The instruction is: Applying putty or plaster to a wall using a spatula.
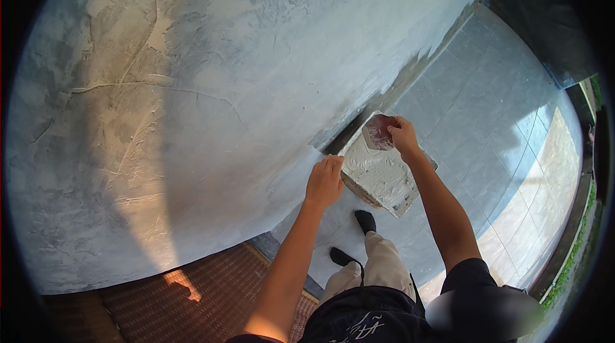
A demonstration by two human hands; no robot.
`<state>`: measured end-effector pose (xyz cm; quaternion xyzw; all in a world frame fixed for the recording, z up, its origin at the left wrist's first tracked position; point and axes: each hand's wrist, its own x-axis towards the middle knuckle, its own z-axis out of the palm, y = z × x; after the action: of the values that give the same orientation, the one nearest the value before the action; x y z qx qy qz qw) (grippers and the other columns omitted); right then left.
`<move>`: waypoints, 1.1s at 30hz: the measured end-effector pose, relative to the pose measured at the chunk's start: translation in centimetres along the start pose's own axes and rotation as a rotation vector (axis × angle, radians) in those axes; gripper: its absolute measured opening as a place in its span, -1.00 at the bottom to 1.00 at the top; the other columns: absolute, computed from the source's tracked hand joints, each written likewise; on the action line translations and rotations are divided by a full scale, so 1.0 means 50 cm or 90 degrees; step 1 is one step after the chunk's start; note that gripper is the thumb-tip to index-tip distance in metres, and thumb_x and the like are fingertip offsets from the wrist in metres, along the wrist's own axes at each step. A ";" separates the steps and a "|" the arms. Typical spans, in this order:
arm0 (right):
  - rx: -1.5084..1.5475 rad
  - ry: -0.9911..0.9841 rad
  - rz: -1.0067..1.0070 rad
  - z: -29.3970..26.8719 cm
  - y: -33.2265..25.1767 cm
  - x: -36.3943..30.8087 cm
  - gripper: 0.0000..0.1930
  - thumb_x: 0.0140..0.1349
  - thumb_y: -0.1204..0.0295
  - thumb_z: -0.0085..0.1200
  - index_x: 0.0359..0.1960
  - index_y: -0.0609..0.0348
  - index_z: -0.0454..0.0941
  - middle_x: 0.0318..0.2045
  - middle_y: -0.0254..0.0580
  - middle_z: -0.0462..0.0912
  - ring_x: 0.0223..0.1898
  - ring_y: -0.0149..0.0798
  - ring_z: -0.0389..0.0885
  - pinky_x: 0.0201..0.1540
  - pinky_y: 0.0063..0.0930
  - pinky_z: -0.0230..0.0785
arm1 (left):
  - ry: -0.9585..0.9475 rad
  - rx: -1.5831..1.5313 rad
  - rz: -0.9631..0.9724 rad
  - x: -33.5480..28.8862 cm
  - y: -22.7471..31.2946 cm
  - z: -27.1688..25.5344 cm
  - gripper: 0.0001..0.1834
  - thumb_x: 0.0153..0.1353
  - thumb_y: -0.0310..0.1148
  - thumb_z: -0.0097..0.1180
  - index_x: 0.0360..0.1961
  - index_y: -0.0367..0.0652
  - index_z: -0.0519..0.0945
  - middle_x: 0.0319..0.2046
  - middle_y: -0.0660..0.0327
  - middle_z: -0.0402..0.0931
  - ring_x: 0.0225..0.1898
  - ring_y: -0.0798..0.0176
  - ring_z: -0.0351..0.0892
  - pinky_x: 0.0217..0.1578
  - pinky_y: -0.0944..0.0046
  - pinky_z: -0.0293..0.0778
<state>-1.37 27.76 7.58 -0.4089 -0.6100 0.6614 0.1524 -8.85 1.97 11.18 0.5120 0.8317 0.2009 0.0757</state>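
Big plastered wall (pixel 224 54) on your left, tiled floor (pixel 474 118) to the right, and in front of you the rectangular tray (pixel 366 194), whitish paste (pixel 378 173) spread thick inside! Your left hand (pixel 325 183) curls its fingers onto the tray's left edge; your right hand (pixel 403 136) pinches a smeared reddish scraper (pixel 377 133) at the far end.

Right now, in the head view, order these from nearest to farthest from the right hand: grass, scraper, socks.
1. Scraper: held in the right hand.
2. Socks: on the feet, lower left.
3. Grass: outside, toward the right edge.
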 end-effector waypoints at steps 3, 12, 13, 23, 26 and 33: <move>-0.066 0.007 0.003 -0.014 0.073 0.008 -0.73 0.15 0.59 0.07 -0.10 0.29 0.61 -0.30 -0.06 0.71 -0.25 -0.18 0.66 -0.13 -0.35 0.45 | -0.059 -0.002 -0.053 -0.027 -0.006 0.043 -0.43 0.03 -0.49 0.12 0.14 -0.25 0.37 0.09 0.02 0.44 0.20 -0.01 0.39 0.13 0.01 0.33; -0.263 -0.068 -0.104 -0.006 0.199 -0.017 -0.76 0.19 0.60 0.00 -0.12 0.23 0.61 -0.22 0.03 0.71 -0.13 0.01 0.69 -0.05 -0.22 0.48 | -0.152 -0.040 -0.128 -0.091 -0.014 0.145 -0.38 0.07 -0.46 0.15 0.20 -0.30 0.31 0.11 -0.05 0.42 0.22 -0.08 0.37 0.15 -0.04 0.32; -0.300 -0.102 -0.150 -0.001 0.209 -0.018 -0.77 0.20 0.60 -0.02 -0.13 0.23 0.61 -0.21 0.05 0.71 -0.12 0.06 0.68 -0.04 -0.18 0.48 | -0.160 -0.042 -0.133 -0.097 -0.013 0.153 -0.38 0.07 -0.46 0.15 0.20 -0.30 0.31 0.11 -0.05 0.42 0.22 -0.08 0.37 0.15 -0.04 0.32; -0.422 -0.253 -0.212 0.062 0.259 0.010 -0.76 0.25 0.56 -0.05 -0.14 0.12 0.65 -0.22 -0.02 0.71 -0.14 0.11 0.65 -0.09 -0.12 0.49 | -0.230 -0.069 -0.187 -0.118 -0.006 0.195 -0.33 0.11 -0.41 0.16 0.26 -0.28 0.24 0.04 -0.08 0.43 0.18 -0.11 0.38 0.13 -0.06 0.32; -0.453 -0.278 -0.225 0.078 0.277 0.028 -0.74 0.20 0.57 -0.02 -0.16 0.03 0.67 -0.24 -0.04 0.71 -0.16 0.08 0.66 -0.12 -0.13 0.50 | -0.220 -0.050 -0.194 -0.123 -0.008 0.213 -0.32 0.11 -0.39 0.17 0.27 -0.25 0.25 0.01 -0.02 0.46 0.17 -0.04 0.40 0.10 -0.02 0.34; -0.536 -0.324 -0.254 0.095 0.300 0.052 -0.72 0.14 0.61 0.02 -0.17 0.01 0.67 -0.29 -0.05 0.71 -0.21 0.05 0.68 -0.17 -0.13 0.51 | -0.308 -0.071 -0.244 -0.134 -0.019 0.234 -0.33 0.19 -0.37 0.13 0.31 -0.25 0.19 0.03 -0.06 0.44 0.16 -0.08 0.40 0.15 -0.05 0.31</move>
<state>-1.99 23.20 -7.68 -0.1370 -0.9065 0.3956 -0.0547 -2.64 -1.33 -0.38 0.3737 0.8588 0.1003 0.3359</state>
